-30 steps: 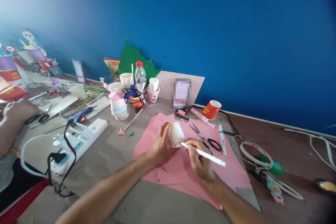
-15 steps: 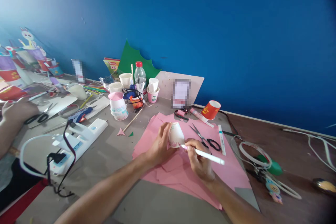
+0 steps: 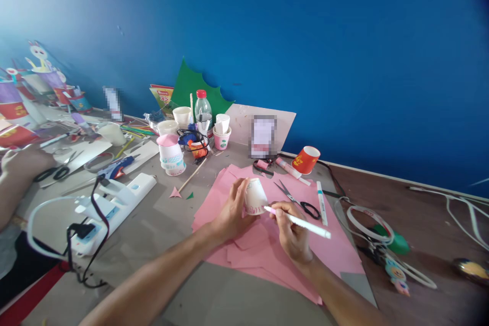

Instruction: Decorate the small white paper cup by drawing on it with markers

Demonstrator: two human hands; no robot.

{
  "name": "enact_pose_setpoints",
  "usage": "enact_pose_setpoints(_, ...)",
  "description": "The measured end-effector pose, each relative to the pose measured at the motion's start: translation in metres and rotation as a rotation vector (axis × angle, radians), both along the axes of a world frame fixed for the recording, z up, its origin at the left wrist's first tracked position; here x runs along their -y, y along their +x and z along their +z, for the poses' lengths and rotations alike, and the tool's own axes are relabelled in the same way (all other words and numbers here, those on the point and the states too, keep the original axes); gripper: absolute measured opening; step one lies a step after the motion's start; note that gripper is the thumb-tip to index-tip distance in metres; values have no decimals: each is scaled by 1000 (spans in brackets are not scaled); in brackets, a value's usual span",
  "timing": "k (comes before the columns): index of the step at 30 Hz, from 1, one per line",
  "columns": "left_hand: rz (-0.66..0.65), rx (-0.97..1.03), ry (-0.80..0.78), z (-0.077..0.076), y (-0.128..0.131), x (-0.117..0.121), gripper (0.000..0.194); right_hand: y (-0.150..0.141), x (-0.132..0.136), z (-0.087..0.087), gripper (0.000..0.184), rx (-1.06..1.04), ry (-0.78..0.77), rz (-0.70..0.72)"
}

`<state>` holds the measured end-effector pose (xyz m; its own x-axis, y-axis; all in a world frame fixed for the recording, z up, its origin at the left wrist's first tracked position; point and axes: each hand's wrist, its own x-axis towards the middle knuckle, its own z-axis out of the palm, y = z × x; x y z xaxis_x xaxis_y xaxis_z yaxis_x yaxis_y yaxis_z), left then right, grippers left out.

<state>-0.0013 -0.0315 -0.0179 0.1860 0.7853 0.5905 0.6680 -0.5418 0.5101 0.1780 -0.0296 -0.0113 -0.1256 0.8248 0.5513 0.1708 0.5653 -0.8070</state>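
Note:
A white paper cup (image 3: 255,194), upside down with pink marks along its lower rim, is gripped from the left by my left hand (image 3: 232,214). My right hand (image 3: 292,232) is closed around a white felt-tip pen (image 3: 310,226), whose pink end points at the cup's rim. From this view I cannot tell whether the tip touches. Beneath both hands lie stacked sheets of pink paper (image 3: 260,270). Black-handled scissors (image 3: 298,198) rest just beyond my right hand, and a white marker with a teal band (image 3: 322,204) lies to their right.
Decorated stacked cups (image 3: 171,155), a red-capped bottle (image 3: 203,109) and a phone (image 3: 263,136) stand farther back. A red cup (image 3: 305,160) lies tipped at the back right. A power strip (image 3: 114,214) with cables sits left; another person's hand (image 3: 26,163) is beyond it.
The pen in my right hand has shifted slightly right and its tip has drawn back a little from the cup. My left hand keeps its hold.

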Motion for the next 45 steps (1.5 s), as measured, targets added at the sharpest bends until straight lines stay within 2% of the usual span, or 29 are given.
enact_pose_setpoints(24,-9,-11,-2,-1,-1,0,89,0,-2,-2,16,68,34,-18)
enact_pose_setpoints(36,-28,9,8,-4,-2,-1,90,-2,0,6,18,60,69,-11)
enact_pose_setpoints(45,-21,0,20,-7,-2,-2,90,-1,-1,4,18,83,63,-11)
